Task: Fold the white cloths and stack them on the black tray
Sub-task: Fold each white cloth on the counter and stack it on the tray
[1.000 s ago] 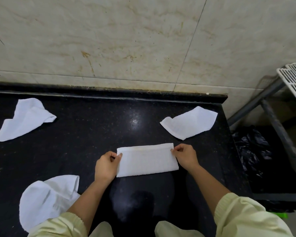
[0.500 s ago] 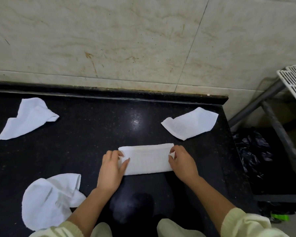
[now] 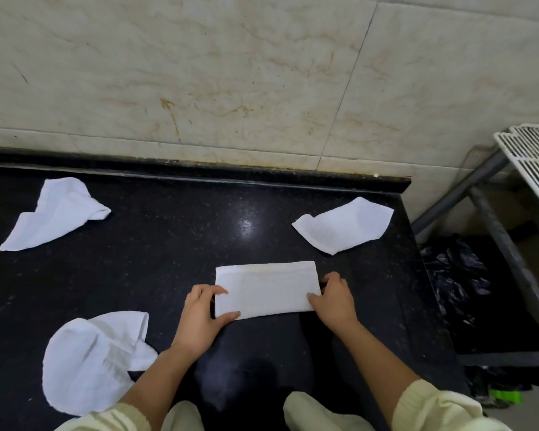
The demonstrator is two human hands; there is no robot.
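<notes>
**Head view, left to right.** Two loose white cloths lie crumpled on the dark counter [image 3: 168, 262]: the far-left cloth [image 3: 56, 213] near the wall, and the near-left cloth [image 3: 91, 359] just beside our left forearm. We judge that a careless sweep of that arm could drag the near one toward the counter's front edge.

At centre, the folded white cloth [image 3: 265, 289] lies flat as a long rectangle. The left grip [image 3: 199, 315] holds its left end, partly closed, with thumb and forefinger on top. We cannot tell whether any fingers reach underneath. The right grip [image 3: 335, 301] pinches its right end, thumb on top and fingers curled at the edge.

The next fold probably brings one end over the other. We expect trouble if one end lifts while the other slips on the polished stone, leaving the layers askew or the existing fold springing open.

Further right, the right-hand cloth [image 3: 343, 225] lies close to the counter's right edge, beyond which a black plastic bag [image 3: 455, 275] sits lower down. A brush of the right elbow could tip the cloth off. The black tray is out of view, so the carry to it may loosen the finished fold.
</notes>
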